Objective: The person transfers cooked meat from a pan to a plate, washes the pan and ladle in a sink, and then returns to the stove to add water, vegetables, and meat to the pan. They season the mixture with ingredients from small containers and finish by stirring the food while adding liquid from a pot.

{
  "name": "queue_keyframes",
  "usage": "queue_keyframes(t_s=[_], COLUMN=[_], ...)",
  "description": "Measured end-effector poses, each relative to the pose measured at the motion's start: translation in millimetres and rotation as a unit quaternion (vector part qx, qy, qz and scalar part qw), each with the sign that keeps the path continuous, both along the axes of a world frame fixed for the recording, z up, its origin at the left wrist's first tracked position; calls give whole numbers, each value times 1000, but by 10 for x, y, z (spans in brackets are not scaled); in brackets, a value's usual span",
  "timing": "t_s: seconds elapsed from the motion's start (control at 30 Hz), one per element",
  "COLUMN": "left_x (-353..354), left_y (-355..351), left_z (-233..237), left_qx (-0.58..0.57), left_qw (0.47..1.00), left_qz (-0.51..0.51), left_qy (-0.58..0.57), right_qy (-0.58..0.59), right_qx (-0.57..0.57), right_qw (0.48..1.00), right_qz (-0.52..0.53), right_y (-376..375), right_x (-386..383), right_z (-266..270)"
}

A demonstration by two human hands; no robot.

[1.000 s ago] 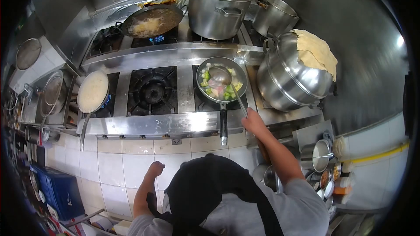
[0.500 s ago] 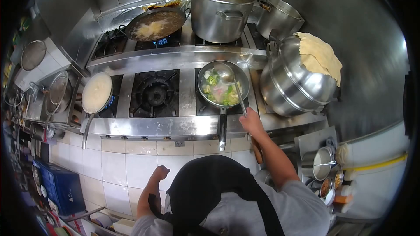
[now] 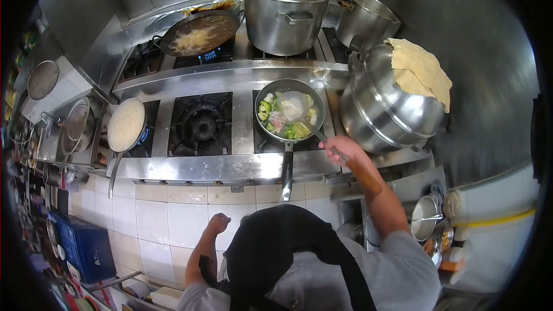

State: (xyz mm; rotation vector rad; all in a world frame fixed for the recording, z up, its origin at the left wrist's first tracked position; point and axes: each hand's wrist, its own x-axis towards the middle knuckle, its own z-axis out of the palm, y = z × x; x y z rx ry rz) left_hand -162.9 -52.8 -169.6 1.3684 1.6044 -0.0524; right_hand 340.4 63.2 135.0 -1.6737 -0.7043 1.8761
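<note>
My right hand [image 3: 344, 150] is closed around the shaft of a long-handled ladle [image 3: 318, 134], whose wooden end lies along my forearm. The ladle's bowl rests in a frying pan [image 3: 260, 124] among chopped green and white vegetables [image 3: 297, 131] and pale pink pieces. This pan sits on the front right burner, its black handle [image 3: 287, 174] pointing toward me with no hand on it. Over the floor, my left hand [image 3: 219, 223] is curled into a loose fist, apart from the stove, with nothing visible in it.
A pan of pale liquid [image 3: 126, 124] sits over a flame at front left. Behind, food bubbles in a dark wok [image 3: 201, 31] beside a big stockpot [image 3: 286, 23]. To the right stands a steel pot [image 3: 377, 101] topped with a yellowish cloth [image 3: 419, 72]. A blue box [image 3: 80, 247] is at left.
My right hand has moved up and right, the ladle's handle swinging outward while its bowl shifts slightly in the vegetables. The fist of my left hand has shifted slightly right.
</note>
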Motion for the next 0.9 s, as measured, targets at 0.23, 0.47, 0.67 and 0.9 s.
queue_keyframes(t_s=[0.23, 0.47, 0.67, 0.9], left_x=[81, -160, -846, -2318], left_y=[-162, -641, -819, -1595], left_z=[447, 405, 71, -72], left_qx=[30, 135, 131, 63], left_qw=[987, 985, 941, 985], left_qz=[-149, -107, -294, -103], left_qy=[56, 8, 102, 126], right_qy=[-496, -76, 100, 147], right_qx=[318, 205, 64, 69], right_qw=[802, 975, 987, 978], right_qz=[92, 39, 111, 128], right_y=[-285, 179, 434, 210], right_x=[-139, -1072, -2347, -3578], right_z=[-539, 55, -290, -304])
